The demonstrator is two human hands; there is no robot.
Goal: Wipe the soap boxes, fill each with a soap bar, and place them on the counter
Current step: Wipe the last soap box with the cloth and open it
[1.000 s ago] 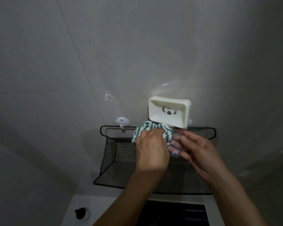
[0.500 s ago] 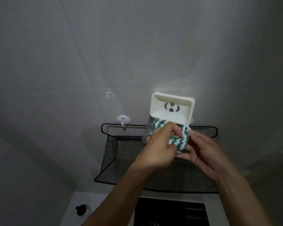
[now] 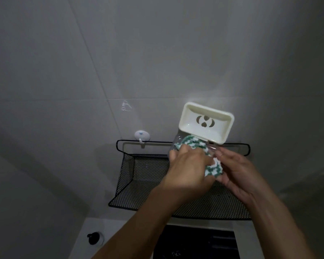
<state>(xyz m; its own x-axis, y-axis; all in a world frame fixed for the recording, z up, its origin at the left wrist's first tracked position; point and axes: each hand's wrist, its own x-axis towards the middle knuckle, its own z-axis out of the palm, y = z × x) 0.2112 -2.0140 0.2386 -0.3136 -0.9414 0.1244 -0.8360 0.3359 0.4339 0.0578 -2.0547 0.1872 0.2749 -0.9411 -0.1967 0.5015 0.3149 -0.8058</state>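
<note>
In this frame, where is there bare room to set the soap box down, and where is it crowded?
Free: the mesh shelf floor left of the left hand, and white counter beside the black knob. Crowded: the shelf's right half, where both hands, cloth and soap box cluster.

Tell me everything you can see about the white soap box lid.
The lid is a cream-white rectangular tray with rounded corners and a raised rim, looking like glossy plastic. Its floor has a cut-out pattern of two curved slots around two drop-shaped holes. It stands tilted, open side toward the camera, above the black mesh shelf. Its lower edge seems joined to a clear part, largely hidden, that the left hand wipes with a green-and-white cloth while the right hand steadies it. The lid holds no soap.
</note>
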